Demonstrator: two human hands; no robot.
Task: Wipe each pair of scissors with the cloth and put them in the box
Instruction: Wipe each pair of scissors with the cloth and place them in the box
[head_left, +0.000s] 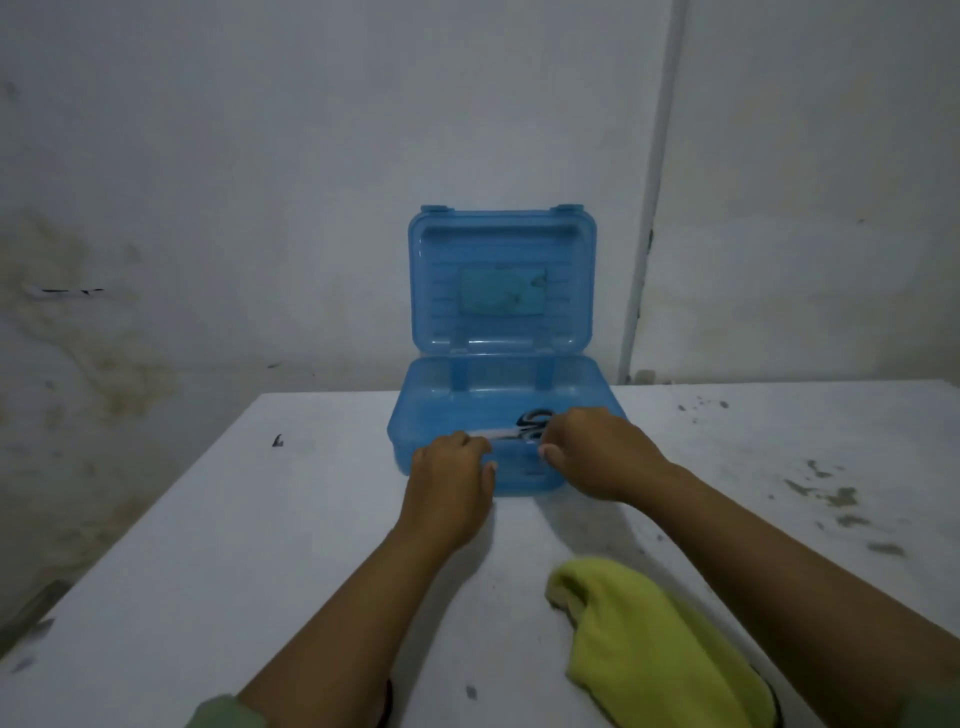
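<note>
A blue translucent plastic box (447, 410) stands open at the table's far edge, its lid (501, 280) upright against the wall. A pair of scissors (524, 426) with black handles and silver blades lies level over the box's front part. My left hand (449, 473) grips the blade end at the box's front left. My right hand (597, 452) holds the handle end on the right. The yellow-green cloth (649, 649) lies crumpled on the table near me, under my right forearm, in neither hand.
The white table (260, 545) is stained with dark marks on its right side (831, 499). A grey wall rises right behind the box, with a white pipe (649, 208) running down it. The table's left edge falls off toward the floor.
</note>
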